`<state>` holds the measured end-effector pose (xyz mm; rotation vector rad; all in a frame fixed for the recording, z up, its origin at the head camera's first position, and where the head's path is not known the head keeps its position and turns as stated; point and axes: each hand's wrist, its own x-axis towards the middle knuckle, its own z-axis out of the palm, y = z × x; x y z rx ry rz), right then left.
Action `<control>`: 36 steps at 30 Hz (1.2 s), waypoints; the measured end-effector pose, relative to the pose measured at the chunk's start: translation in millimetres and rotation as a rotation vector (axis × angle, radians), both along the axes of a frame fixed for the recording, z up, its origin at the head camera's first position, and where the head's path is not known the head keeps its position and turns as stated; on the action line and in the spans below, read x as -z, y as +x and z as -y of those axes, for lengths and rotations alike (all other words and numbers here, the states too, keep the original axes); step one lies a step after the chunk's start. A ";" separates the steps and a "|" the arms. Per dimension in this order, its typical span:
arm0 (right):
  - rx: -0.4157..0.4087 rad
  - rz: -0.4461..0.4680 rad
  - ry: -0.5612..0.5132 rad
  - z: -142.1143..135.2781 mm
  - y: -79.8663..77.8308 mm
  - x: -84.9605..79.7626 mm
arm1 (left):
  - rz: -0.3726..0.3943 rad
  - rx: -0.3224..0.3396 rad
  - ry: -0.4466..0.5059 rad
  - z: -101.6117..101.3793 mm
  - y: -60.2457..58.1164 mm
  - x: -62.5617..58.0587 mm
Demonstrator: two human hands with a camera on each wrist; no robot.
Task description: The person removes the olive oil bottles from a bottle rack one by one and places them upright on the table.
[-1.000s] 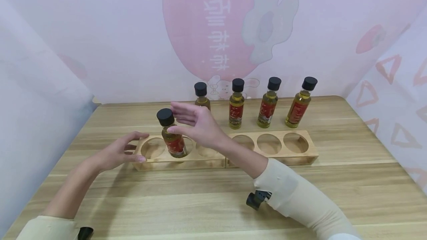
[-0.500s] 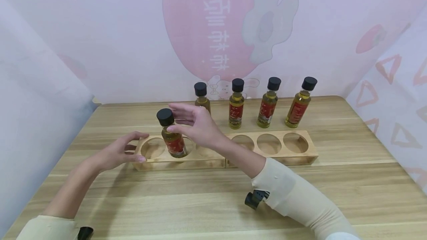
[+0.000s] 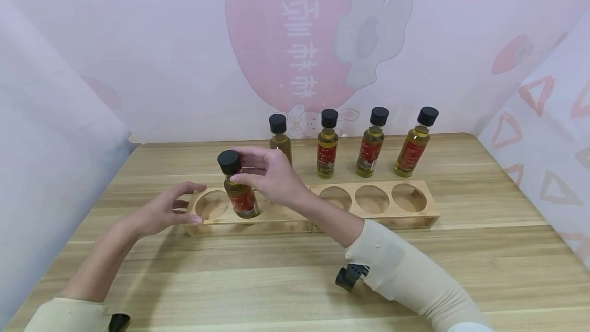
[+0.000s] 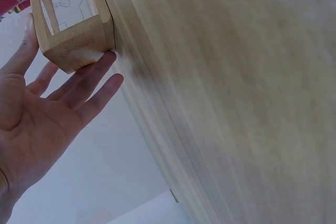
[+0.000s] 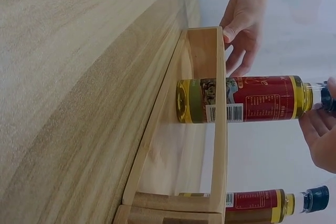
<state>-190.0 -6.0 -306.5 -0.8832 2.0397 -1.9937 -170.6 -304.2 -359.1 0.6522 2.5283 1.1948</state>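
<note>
Two light wooden bottle racks with round holes stand end to end. A small olive oil bottle (image 3: 243,201) with black cap and red label sits in the middle hole of the left rack (image 3: 286,226). In the right wrist view its base reaches below the rack's top board. My right hand (image 3: 278,178) holds this bottle at the neck, thumb in front and fingers behind. At the left rack's outer end, my left hand (image 3: 161,211) grips the corners, thumb near and index finger far. The left wrist view shows the fingers against the end block (image 4: 84,43).
Behind the racks several similar bottles stand in a row; one bottle (image 3: 281,145) is partly hidden by my right hand, another bottle (image 3: 412,150) is at the far right. The right rack (image 3: 375,219) has no bottles in its holes. A printed cloth (image 3: 175,65) hangs behind the table.
My right hand's fingers have drawn in closer around the bottle's neck and the forearm has shifted slightly left. The left hand, the racks and the other bottles have stayed in place.
</note>
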 end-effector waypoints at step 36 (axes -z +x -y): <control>0.076 -0.035 -0.034 0.9 3.4 -5.7 | 0.005 0.005 0.000 -1.5 1.5 -3.3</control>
